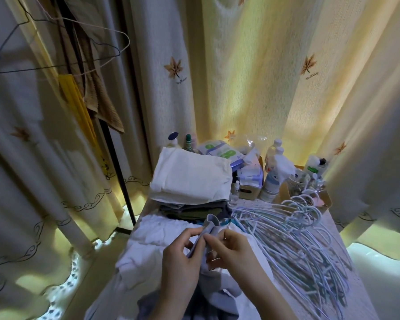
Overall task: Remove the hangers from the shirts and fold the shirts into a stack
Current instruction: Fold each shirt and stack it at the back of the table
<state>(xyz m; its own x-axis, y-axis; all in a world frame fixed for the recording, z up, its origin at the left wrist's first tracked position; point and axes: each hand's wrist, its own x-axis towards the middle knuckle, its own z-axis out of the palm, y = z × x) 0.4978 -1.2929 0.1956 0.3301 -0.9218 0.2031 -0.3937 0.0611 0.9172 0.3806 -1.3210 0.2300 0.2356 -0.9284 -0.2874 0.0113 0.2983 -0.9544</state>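
Note:
My left hand (183, 257) and my right hand (231, 248) pinch a small grey-blue garment (211, 224) between them, its top edge sticking up above my fingers. Under my hands a rumpled white shirt (153, 239) lies spread over the table. Behind it stands a stack of folded shirts (189, 181), white on top with dark grey and olive layers below. A large heap of pale blue wire hangers (293, 241) covers the right half of the table.
Bottles, boxes and packets (270, 179) crowd the table's far end. Two wire hangers (62, 47) hang from a black rack (120, 172) at the left, beside a brown towel. Curtains (252, 77) surround the table.

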